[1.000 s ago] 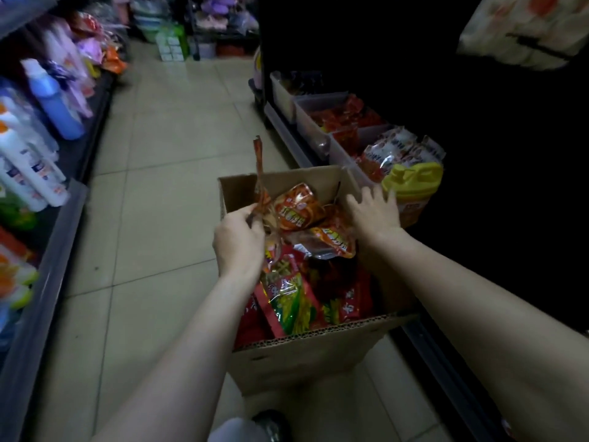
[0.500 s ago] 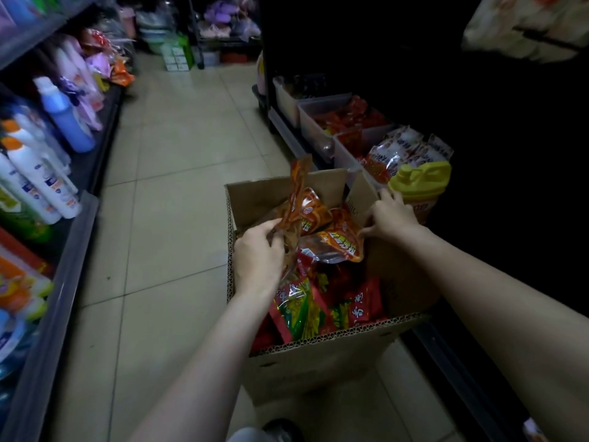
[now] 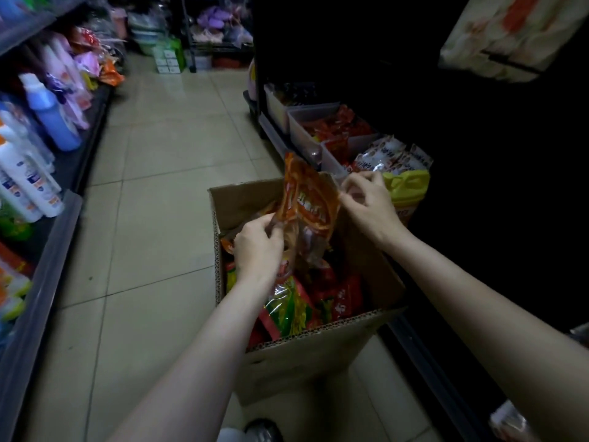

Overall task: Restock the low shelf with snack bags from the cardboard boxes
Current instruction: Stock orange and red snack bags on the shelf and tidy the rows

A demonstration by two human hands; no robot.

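an open box [image 3: 306,352] stands on the tiled floor [image 3: 165,173] in the aisle, just beside the low shelf [image 3: 277,129] on the right. it is filled with snack bags: green and yellow ones [image 3: 287,309] near the front wall, red ones [image 3: 344,298] to their right.

the left hand [image 3: 256,247] is over the far half of the box, its fingers curled and pressed together around the lower end of an orange bag [image 3: 307,199]. the bag stands nearly upright, lifted above the other bags, its top reaching past the box's far wall. the right hand [image 3: 371,204] is at the bag's right edge, thumb and forefinger pinching it or nearly so; the blur makes contact hard to tell. its other fingers are loosely curled and spread a little.

on the low shelf, clear bins [image 3: 302,122] sit in a row running away from the box. one holds red packets [image 3: 338,127]; nearer, white bags [image 3: 392,157] stand beside a yellow-green item [image 3: 406,186], just right of the right hand.

across the aisle on the left, a rack [image 3: 41,250] holds white bottles [image 3: 28,183], a blue bottle [image 3: 52,116] and pink packs [image 3: 70,78]. at the far end of the aisle, more goods stand blurred. a dark shoe [image 3: 263,430] shows at the near edge.
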